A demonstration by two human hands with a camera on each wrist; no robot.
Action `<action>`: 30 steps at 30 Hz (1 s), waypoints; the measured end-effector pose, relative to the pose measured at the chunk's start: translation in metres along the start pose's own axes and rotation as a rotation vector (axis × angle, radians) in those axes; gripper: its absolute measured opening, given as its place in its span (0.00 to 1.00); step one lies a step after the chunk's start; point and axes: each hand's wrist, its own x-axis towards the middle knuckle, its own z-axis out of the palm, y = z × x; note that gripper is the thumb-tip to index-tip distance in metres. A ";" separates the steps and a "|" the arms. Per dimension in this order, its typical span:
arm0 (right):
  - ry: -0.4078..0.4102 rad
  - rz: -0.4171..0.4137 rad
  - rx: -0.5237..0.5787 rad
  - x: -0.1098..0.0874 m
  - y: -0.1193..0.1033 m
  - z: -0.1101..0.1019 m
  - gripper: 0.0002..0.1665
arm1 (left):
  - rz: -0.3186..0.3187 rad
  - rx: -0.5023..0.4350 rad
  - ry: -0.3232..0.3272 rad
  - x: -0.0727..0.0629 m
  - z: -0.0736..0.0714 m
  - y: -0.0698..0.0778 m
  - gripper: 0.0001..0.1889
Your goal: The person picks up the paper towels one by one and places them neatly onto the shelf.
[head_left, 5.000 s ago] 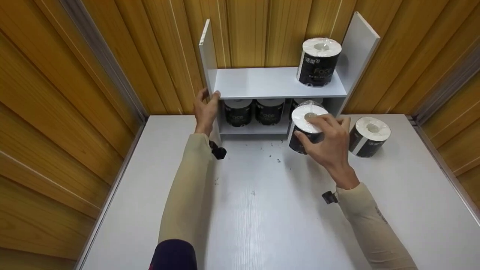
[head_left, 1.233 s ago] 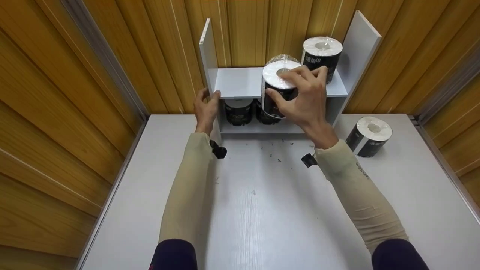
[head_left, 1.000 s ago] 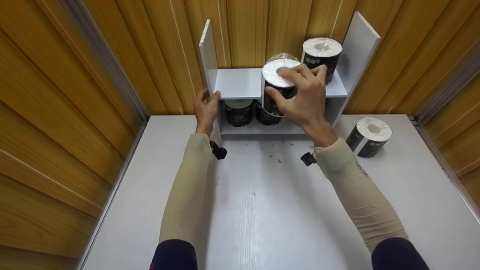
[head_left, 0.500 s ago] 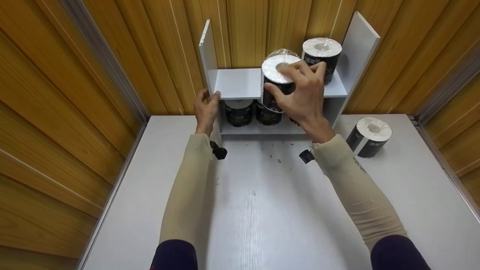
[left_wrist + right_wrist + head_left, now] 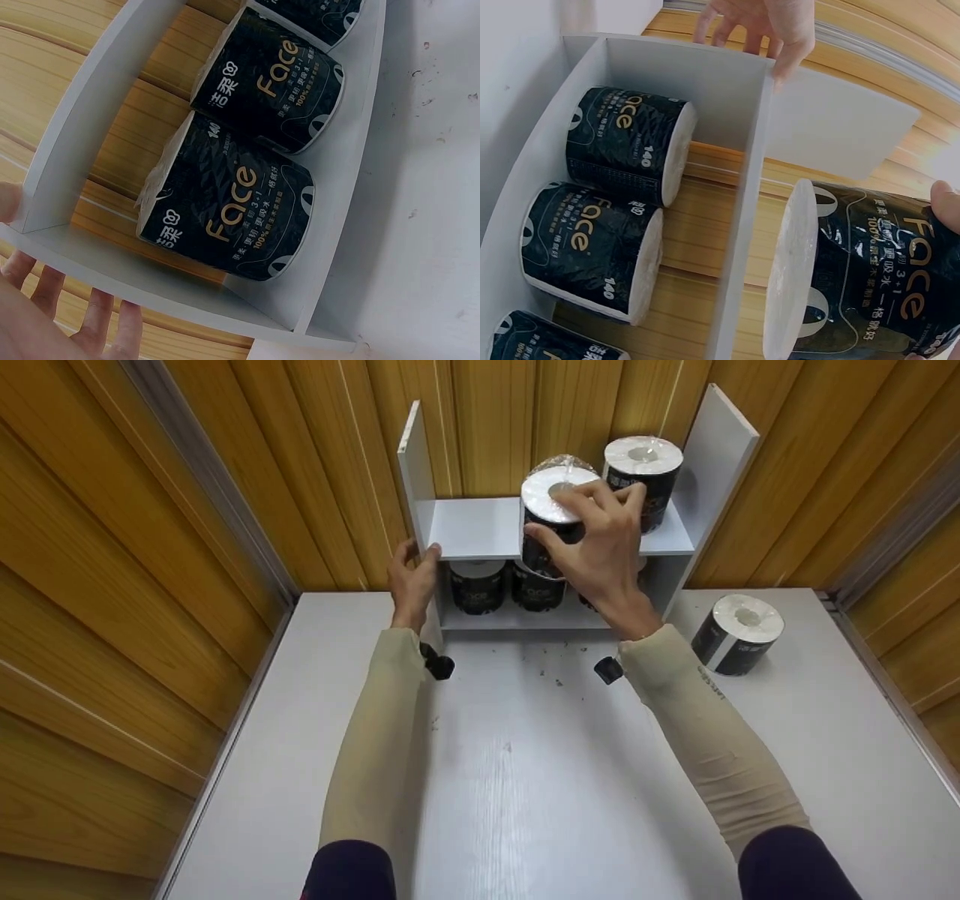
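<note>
My right hand (image 5: 604,532) grips a wrapped toilet paper roll (image 5: 551,510) with a white top and black label, thumb on its near side and fingers at its core hole. The roll is upright in front of the upper board of a small white shelf (image 5: 476,525); in the right wrist view the held roll (image 5: 870,277) hangs apart from the board's edge. With my left hand (image 5: 411,585) I hold the shelf's left side panel, thumb at its front edge. In the left wrist view several fingers (image 5: 94,322) lie along the panel's outer face.
On the upper board, at the right, stands another roll (image 5: 646,472). Several rolls fill the lower compartment, including a leftmost roll (image 5: 478,587). One more roll (image 5: 739,634) stands on the white table (image 5: 495,780), right of the shelf. Wood-patterned walls (image 5: 495,427) rise behind and beside.
Five seconds ago my right hand held the roll low, before the shelf's right part. It has since gone up and left, rising slightly more in the last second. My left hand stays put.
</note>
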 end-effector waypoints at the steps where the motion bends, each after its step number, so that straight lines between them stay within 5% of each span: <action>1: 0.000 0.001 -0.002 0.000 0.000 0.001 0.39 | 0.003 0.001 0.002 0.000 0.000 0.000 0.26; 30: -0.026 0.062 -0.029 0.002 0.014 0.019 0.35 | 0.001 -0.008 -0.006 0.001 0.000 0.001 0.26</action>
